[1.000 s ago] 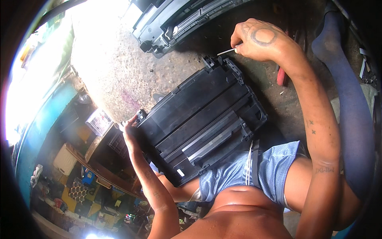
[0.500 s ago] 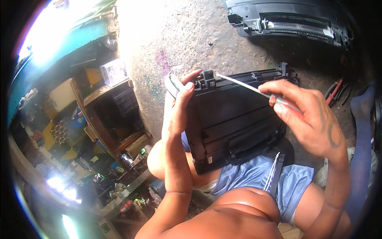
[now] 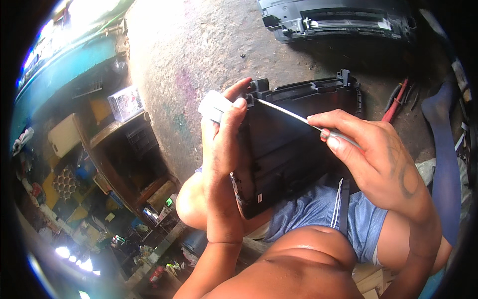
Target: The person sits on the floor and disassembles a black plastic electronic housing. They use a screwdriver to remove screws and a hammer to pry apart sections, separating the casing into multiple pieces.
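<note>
A wide, flat black plastic panel with raised edges leans across the person's lap, its lower side against the light-blue fabric shorts. The left hand has its fingers grasping the panel's upper left corner, thumb on the near side, beside a blocky black plastic bracket. A pale, whitish piece sits against this hand; what it is cannot be told.

The right hand has its fingers clenched around the handle of a slim screwdriver with a silvery metal shaft, which slants up to the left. Its tip is at the bracket; whether it sits in a screw is too small to tell.

Beyond, on the rough grey-brown floor, lies a long black plastic casing, well apart from the panel. A red-handled tool lies to the right, near a lower leg in a long dark blue sock.
</note>
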